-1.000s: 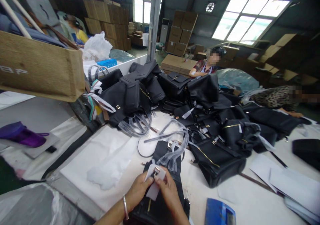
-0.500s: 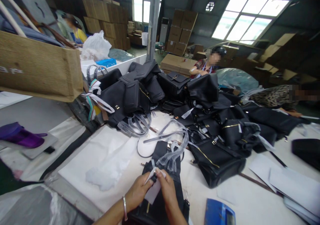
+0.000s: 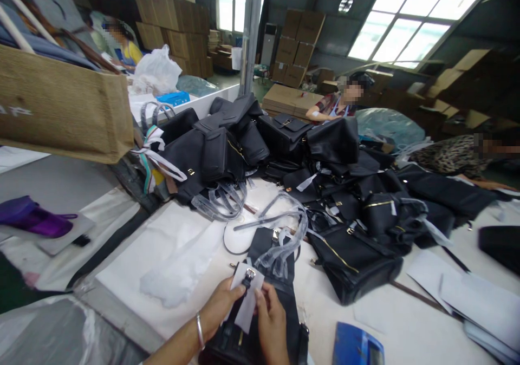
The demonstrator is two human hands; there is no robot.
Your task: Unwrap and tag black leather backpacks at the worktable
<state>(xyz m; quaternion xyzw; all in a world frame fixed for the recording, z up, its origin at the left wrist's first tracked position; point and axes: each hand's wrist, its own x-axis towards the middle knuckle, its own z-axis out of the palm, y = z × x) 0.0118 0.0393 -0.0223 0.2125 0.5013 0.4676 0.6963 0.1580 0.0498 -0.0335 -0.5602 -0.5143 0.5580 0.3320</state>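
Observation:
A black backpack (image 3: 285, 300) lies on the table in front of me with its flap laid open away from me. Over it, my left hand (image 3: 219, 305), a silver bangle at the wrist, pinches a short black buckle strap (image 3: 246, 281) with the thumb on top. White tissue paper (image 3: 247, 311) lies behind and around that strap, its metal buckle showing at the top. My right hand (image 3: 272, 316) has its fingers closed on the paper's right edge. Clear-wrapped handles (image 3: 280, 251) rest across the flap just beyond.
Many black bags (image 3: 227, 148) are heaped at the back, and one black bag (image 3: 353, 262) lies to the right. A blue device (image 3: 357, 343), white sheets (image 3: 479, 300), a purple bottle (image 3: 36, 219) and a burlap bag (image 3: 65, 105) surround me. Two people (image 3: 341, 97) work across the table.
The paper, earlier bunched between both thumbs near the buckle, is now spread out flat around the strap. My right hand has moved down along its edge, and the buckle shows.

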